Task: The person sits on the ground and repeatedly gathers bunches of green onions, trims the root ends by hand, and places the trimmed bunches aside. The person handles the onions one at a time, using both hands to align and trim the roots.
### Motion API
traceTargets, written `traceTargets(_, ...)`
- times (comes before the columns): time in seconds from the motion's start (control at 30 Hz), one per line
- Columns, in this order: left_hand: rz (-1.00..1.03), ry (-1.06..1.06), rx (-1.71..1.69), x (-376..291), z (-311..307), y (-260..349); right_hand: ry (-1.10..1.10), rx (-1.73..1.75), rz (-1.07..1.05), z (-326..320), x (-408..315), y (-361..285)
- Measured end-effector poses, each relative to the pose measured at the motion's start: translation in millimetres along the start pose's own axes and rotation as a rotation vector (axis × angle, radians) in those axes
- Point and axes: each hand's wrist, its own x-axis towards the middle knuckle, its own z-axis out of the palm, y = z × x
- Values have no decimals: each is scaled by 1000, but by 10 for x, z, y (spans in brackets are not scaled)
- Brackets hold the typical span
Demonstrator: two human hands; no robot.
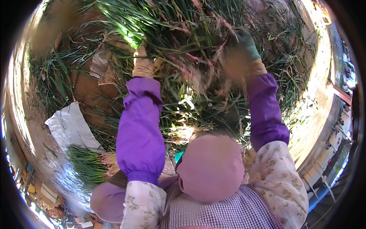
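A large, loose mass of green onions (174, 31) with long green leaves, pinkish stems and stringy roots spans the space between my two hands. My left hand (143, 64), in a tan glove, grips its left side, the fingers partly hidden under the leaves. At the right side, my right hand (253, 53), in a green and tan glove, holds the mass near some root ends. A blurred spot covers part of that hand, and its fingertips are hard to see. Below the held onions, more green onions (188, 106) lie scattered on the ground.
A white sheet (73, 126) lies at the left, with a neat bundle of green onions (88, 166) beside my knee. Torn brown paper (103, 65) rests among loose leaves on the brown ground (85, 88). An orange object (323, 14) stands at the far right.
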Motion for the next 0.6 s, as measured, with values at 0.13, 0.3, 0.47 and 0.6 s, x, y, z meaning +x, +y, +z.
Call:
traceTargets(0.13,-184,538,110,-111,-488,-47,78,-235,317,-97,-249,373)
traceTargets(0.3,-58,383,74,-894,-495,142,-75,1000,73,171,-197,-443)
traceTargets(0.47,208,445,1704,-1657,-21,466,-139,-298,-97,1035,475,-1018)
traceTargets(0.6,602,451,1319,-1848,281,650,-324,471,15,996,537,-763)
